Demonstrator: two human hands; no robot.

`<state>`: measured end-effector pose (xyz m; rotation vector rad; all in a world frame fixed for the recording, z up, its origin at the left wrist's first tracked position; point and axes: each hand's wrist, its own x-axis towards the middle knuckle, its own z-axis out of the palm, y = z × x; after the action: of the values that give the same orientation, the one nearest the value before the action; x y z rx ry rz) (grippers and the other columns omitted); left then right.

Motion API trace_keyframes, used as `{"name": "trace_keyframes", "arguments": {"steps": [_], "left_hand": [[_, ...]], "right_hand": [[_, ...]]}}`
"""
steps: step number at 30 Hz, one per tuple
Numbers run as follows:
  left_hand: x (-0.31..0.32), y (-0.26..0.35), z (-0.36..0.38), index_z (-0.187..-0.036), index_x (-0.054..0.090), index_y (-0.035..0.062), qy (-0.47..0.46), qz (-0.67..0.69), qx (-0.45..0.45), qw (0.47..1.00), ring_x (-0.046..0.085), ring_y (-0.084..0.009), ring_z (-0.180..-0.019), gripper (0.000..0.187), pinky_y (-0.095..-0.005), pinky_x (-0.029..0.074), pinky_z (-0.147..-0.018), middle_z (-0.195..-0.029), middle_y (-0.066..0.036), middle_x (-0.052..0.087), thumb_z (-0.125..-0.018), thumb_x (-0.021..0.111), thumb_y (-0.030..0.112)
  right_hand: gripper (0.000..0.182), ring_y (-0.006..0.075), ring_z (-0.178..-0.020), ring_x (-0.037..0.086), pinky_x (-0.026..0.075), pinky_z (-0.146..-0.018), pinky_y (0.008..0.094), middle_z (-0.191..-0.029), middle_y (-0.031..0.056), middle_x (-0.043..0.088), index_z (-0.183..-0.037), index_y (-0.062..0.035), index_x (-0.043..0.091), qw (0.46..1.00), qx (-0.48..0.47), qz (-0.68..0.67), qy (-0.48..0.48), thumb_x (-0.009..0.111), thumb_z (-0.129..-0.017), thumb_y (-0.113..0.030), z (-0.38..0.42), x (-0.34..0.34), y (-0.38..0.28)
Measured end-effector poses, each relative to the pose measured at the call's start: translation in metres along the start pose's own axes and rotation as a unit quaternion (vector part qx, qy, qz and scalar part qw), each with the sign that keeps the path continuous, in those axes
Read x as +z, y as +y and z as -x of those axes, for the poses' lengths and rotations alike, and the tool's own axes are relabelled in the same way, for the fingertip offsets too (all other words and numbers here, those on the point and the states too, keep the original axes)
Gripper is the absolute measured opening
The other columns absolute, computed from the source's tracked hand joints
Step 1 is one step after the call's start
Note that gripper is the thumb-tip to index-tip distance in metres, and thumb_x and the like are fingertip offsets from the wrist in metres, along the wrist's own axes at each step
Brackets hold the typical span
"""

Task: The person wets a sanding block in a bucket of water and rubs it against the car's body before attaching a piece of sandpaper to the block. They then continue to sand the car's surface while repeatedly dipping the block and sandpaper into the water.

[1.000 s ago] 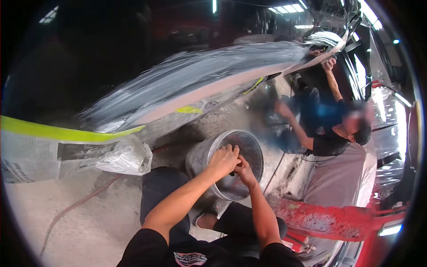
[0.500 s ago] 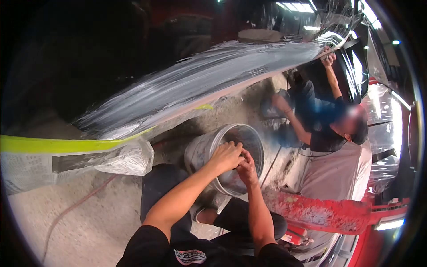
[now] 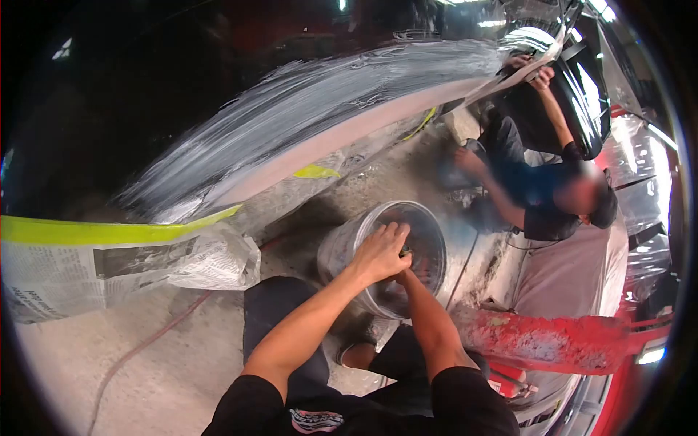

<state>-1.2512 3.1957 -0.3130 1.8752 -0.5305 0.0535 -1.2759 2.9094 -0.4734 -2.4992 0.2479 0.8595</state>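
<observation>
My left hand (image 3: 381,253) is over the mouth of a grey-smeared bucket (image 3: 336,248). Its fingers are curled, and a small dark thing shows at their edge, too hidden to name. Below it my right hand (image 3: 402,276) reaches into the bucket opening, its fingers mostly covered by the left hand. The bucket stands tilted in view between my knees and the car. Above it runs a black car panel (image 3: 182,80) with a broad, streaky grey-white smear (image 3: 313,109) along its lower part.
Yellow-green tape (image 3: 109,232) and newspaper (image 3: 65,272) mask the panel's lower edge. A co-worker (image 3: 560,203) crouches at right, one hand raised to the car. A worn red beam (image 3: 538,340) lies right of my knee. A hose (image 3: 138,354) crosses the floor at left.
My right hand has gone lower into the bucket, behind my left hand, which stays curled over the opening. The view has shifted slightly. The co-worker still reaches to the panel.
</observation>
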Motion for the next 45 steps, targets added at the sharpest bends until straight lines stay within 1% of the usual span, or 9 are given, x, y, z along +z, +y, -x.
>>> {"name": "trace_keyframes", "arguments": {"steps": [7,8,9,11,18,25,31,40,45], "left_hand": [[0.000,0.000,-0.003,-0.132,0.056,0.0000,-0.032,-0.017,-0.020,0.999,0.065,-0.0423,-0.117,0.060,-0.0516,0.055,-0.095,-0.120,-0.022,0.066,-0.086,0.077,0.032],[0.004,-0.003,-0.003,-0.132,0.056,0.0002,-0.015,-0.006,-0.012,1.000,0.065,-0.0424,-0.115,0.059,-0.0526,0.055,-0.096,-0.119,-0.022,0.066,-0.086,0.076,0.032],[0.005,-0.003,-0.002,-0.132,0.056,0.0004,0.002,0.007,-0.007,1.000,0.066,-0.0424,-0.113,0.059,-0.0536,0.054,-0.096,-0.118,-0.022,0.066,-0.087,0.075,0.032],[0.003,-0.001,-0.002,-0.131,0.056,0.0004,-0.006,0.010,-0.007,1.000,0.066,-0.0419,-0.112,0.059,-0.0541,0.055,-0.095,-0.118,-0.023,0.066,-0.086,0.076,0.033],[0.003,-0.001,0.000,-0.132,0.057,0.0004,-0.022,-0.031,-0.021,0.999,0.067,-0.0428,-0.113,0.056,-0.0520,0.055,-0.096,-0.120,-0.023,0.067,-0.087,0.076,0.030],[-0.002,0.003,0.001,-0.130,0.057,0.0002,-0.026,-0.030,-0.010,0.999,0.067,-0.0434,-0.111,0.056,-0.0531,0.055,-0.093,-0.117,-0.023,0.067,-0.087,0.077,0.029],[0.001,0.002,0.003,-0.129,0.057,0.0003,-0.006,-0.034,0.010,0.999,0.068,-0.0435,-0.109,0.056,-0.0530,0.057,-0.091,-0.116,-0.023,0.067,-0.086,0.078,0.028],[0.003,0.003,0.002,-0.126,0.056,0.0016,-0.009,-0.056,0.007,0.998,0.069,-0.0426,-0.102,0.051,-0.0531,0.057,-0.083,-0.109,-0.020,0.066,-0.086,0.074,0.027],[0.007,0.000,0.001,-0.121,0.056,0.0018,-0.014,-0.052,0.006,0.999,0.069,-0.0428,-0.102,0.046,-0.0539,0.057,-0.082,-0.107,-0.021,0.065,-0.086,0.074,0.026]], "right_hand": [[0.027,0.0211,-0.074,0.069,0.053,-0.057,0.0324,-0.098,0.0099,0.074,-0.109,-0.0037,0.072,0.921,0.105,-0.331,-0.178,0.065,-0.102,-0.028,0.008,-0.078,-0.011],[0.038,0.0192,-0.069,0.066,0.050,-0.052,0.0332,-0.094,0.0090,0.072,-0.106,-0.0043,0.071,0.944,0.165,-0.279,-0.054,0.062,-0.104,-0.041,0.047,-0.120,-0.078],[0.035,0.0211,-0.063,0.067,0.053,-0.054,0.0359,-0.078,0.0089,0.070,-0.090,-0.0063,0.071,0.900,0.121,-0.419,-0.009,0.054,-0.105,-0.033,0.057,-0.159,-0.081],[0.032,0.0241,-0.068,0.068,0.057,-0.064,0.0392,-0.081,0.0116,0.070,-0.098,-0.0023,0.071,0.947,-0.246,-0.160,0.132,0.057,-0.104,-0.031,0.094,-0.262,-0.148],[0.046,0.0386,-0.123,0.070,0.061,-0.108,0.0464,-0.139,0.0302,0.064,-0.140,0.0139,0.053,0.863,-0.352,-0.265,0.248,0.054,-0.110,-0.021,0.193,-0.478,-0.413],[0.062,0.0391,-0.128,0.064,0.061,-0.102,0.0492,-0.148,0.0305,0.055,-0.151,0.0121,0.044,0.826,-0.376,-0.281,0.311,0.062,-0.110,-0.031,0.135,-0.544,-0.360],[0.073,0.0269,-0.123,0.059,0.048,-0.108,0.0435,-0.140,0.0129,0.061,-0.149,-0.0015,0.054,0.758,-0.317,-0.310,0.478,0.055,-0.108,-0.062,0.058,-0.444,-0.409],[0.073,0.0302,-0.159,0.036,0.026,-0.129,0.0363,-0.173,0.0203,0.036,-0.163,0.0102,0.035,0.634,-0.446,-0.106,0.623,0.037,-0.118,-0.048,0.065,-0.264,-0.438],[0.073,0.0246,-0.145,0.049,0.037,-0.122,0.0362,-0.161,0.0186,0.051,-0.163,0.0070,0.038,0.661,-0.416,-0.107,0.615,0.037,-0.118,-0.050,0.073,-0.293,-0.428]]}}
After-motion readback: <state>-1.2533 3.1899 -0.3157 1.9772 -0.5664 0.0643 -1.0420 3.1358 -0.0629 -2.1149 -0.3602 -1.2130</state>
